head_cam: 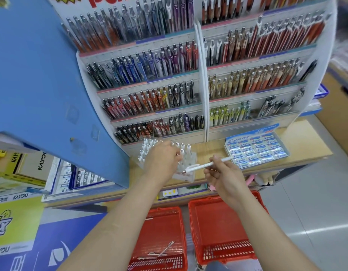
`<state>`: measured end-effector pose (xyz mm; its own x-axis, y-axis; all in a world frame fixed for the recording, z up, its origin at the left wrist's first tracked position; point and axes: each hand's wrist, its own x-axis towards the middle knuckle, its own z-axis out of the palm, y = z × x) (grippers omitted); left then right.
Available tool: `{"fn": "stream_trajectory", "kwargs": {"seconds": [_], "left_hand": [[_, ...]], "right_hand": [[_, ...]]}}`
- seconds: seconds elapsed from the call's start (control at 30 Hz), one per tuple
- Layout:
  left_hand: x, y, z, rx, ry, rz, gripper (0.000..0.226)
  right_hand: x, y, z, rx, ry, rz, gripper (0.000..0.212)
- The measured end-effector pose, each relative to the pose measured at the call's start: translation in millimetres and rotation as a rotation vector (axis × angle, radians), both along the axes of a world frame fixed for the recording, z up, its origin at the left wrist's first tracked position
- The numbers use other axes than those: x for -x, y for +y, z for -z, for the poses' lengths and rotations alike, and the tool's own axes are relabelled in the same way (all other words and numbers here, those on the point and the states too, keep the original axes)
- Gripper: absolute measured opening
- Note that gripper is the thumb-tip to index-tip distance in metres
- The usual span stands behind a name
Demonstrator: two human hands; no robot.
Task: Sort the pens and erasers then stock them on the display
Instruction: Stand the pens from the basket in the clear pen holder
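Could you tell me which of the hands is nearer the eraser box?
Right. The right hand, holding a white pen, is just left of the eraser box; the left hand is farther left, over the pen stand.

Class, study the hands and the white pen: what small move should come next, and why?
Probably lower the pen, pinched in the right hand, into the stand under the left hand: matching white pens already stand there.
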<state>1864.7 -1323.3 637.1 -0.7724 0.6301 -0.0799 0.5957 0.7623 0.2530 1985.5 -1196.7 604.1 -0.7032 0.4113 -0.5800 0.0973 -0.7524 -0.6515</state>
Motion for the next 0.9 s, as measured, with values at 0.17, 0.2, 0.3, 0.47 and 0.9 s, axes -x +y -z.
{"fn": "stream_trajectory", "kwargs": {"seconds": [0.17, 0.2, 0.3, 0.47, 0.9], "left_hand": [[-9, -4, -16, -0.312, -0.201, -0.287, 0.019], [-13, -5, -21, -0.392, -0.274, -0.335, 0.023], [-22, -11, -32, -0.498, -0.599, -0.380, 0.033], [-28, -17, -35, -0.807, -0.817, -0.520, 0.005], [1, -17, -47, -0.631, -0.221, -0.341, 0.011]], "right_hand": [[-4, 6, -6, 0.058, 0.105, 0.056, 0.011], [-5, 8, -7, 0.071, 0.130, 0.062, 0.013], [-5, 11, -9, 0.094, 0.195, 0.025, 0.018], [-1, 9, -11, 0.092, 0.222, -0.026, 0.011], [13, -5, 33, -0.643, -0.220, -0.177, 0.011]]}}
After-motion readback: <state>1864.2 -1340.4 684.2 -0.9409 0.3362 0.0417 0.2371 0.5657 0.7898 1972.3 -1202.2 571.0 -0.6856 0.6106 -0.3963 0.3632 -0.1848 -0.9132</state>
